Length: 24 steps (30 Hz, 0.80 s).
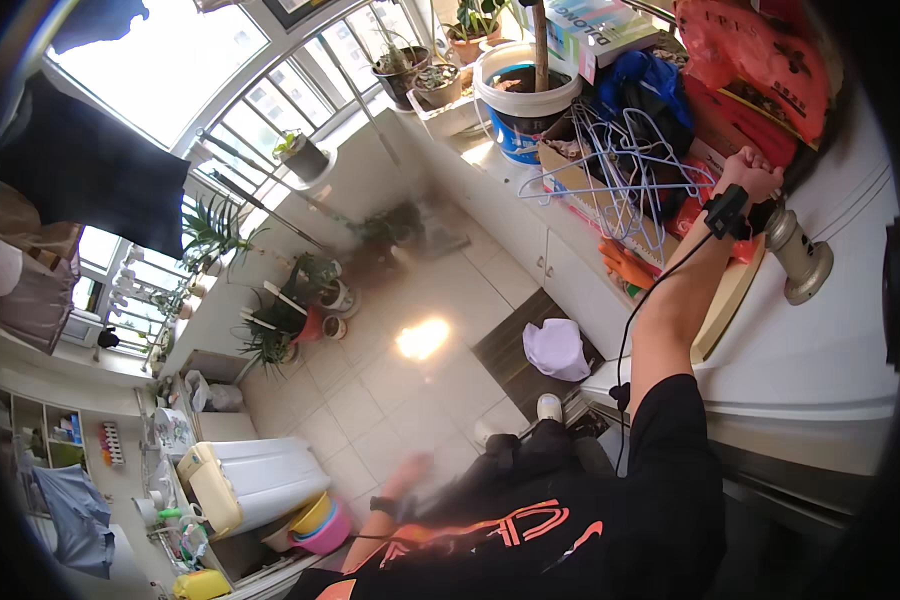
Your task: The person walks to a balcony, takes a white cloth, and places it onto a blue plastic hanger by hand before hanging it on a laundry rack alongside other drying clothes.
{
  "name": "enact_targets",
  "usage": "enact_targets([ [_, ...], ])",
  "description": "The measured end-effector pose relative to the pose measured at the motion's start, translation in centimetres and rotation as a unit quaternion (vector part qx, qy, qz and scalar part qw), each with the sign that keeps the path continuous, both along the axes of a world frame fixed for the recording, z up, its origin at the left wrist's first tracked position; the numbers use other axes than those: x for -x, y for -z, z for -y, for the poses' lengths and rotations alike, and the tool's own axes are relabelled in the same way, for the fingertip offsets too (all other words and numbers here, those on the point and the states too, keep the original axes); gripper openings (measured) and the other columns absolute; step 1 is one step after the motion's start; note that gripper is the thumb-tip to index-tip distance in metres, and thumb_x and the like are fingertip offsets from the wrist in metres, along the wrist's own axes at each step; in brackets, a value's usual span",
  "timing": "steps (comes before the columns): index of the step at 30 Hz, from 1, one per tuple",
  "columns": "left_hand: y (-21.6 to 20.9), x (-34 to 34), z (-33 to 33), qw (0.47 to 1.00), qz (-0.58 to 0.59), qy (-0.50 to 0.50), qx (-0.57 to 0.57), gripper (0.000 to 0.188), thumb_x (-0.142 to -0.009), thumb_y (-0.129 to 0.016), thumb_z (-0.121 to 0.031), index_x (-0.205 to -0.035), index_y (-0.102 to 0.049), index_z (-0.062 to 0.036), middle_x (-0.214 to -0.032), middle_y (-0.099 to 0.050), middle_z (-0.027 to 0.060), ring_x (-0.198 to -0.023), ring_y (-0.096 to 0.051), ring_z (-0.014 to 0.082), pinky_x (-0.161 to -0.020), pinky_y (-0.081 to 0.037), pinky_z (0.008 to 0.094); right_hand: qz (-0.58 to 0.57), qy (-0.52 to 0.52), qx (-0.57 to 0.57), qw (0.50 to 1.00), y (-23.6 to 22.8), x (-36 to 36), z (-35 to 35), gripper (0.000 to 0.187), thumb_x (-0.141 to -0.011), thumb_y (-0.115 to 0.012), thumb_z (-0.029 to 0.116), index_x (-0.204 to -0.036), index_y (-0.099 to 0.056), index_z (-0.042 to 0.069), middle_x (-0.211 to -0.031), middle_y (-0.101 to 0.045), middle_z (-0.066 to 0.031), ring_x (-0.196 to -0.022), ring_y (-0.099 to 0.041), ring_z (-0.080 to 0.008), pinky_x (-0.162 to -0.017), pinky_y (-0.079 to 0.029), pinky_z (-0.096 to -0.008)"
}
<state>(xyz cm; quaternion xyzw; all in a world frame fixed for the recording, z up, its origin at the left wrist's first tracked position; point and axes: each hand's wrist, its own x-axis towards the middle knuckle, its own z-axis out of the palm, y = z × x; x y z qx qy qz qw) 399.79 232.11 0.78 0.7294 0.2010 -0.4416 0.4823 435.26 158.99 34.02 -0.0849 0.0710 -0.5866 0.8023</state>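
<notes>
My right arm reaches over the white counter at the right, with a black strap and cable at the wrist. My right hand [753,175] has its fingers curled closed; what lies in them, if anything, is hidden. Close below it stands a dull metal piece with a round flared base [798,258]. A red plastic bag [760,65] is just beyond the hand, and tangled light-coloured wire hangers [635,180] lie to its left. My left hand [407,473] hangs low near my body over the tiled floor, smeared by motion, with its fingers unclear.
A white-and-blue bucket [525,115] holds a plant trunk on the counter. An orange glove [625,265] lies at the counter's edge. On the floor are a lilac bag [556,350] and potted plants [335,290]. A white washing machine [260,482] stands left, beside basins [322,525].
</notes>
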Motion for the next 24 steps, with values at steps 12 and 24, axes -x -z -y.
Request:
enact_targets([
  [12, -5.0, -2.3, 2.5, 0.998, 0.024, -0.065, 0.013, 0.033, -0.094, -0.049, -0.022, -0.121, -0.052, -0.0046, -0.103, -0.063, 0.0095, -0.085, -0.062, 0.0186, -0.076, -0.052, 0.0331, 0.354, -0.052, 0.292, 0.887, -7.0, 8.3, -16.1, 0.039, -0.084, -0.055, 0.018, -0.057, -0.026, 0.018, -0.052, -0.028, 0.008, -0.046, -0.024, -0.0058, -0.051, -0.025, -0.0229],
  [24, -5.3, 0.2, 1.0, 0.989, 0.062, 0.084, -0.107, 0.031, -0.091, -0.05, -0.018, -0.118, -0.057, -0.0054, -0.098, -0.065, 0.0065, -0.081, -0.063, 0.0151, -0.065, -0.051, 0.0285, 0.032, 0.045, -0.005, 0.998, -0.2, 1.3, -2.6, 0.038, -0.089, -0.044, 0.011, -0.061, -0.019, 0.015, -0.057, -0.018, 0.0022, -0.05, -0.018, -0.0128, -0.052, -0.021, -0.0272],
])
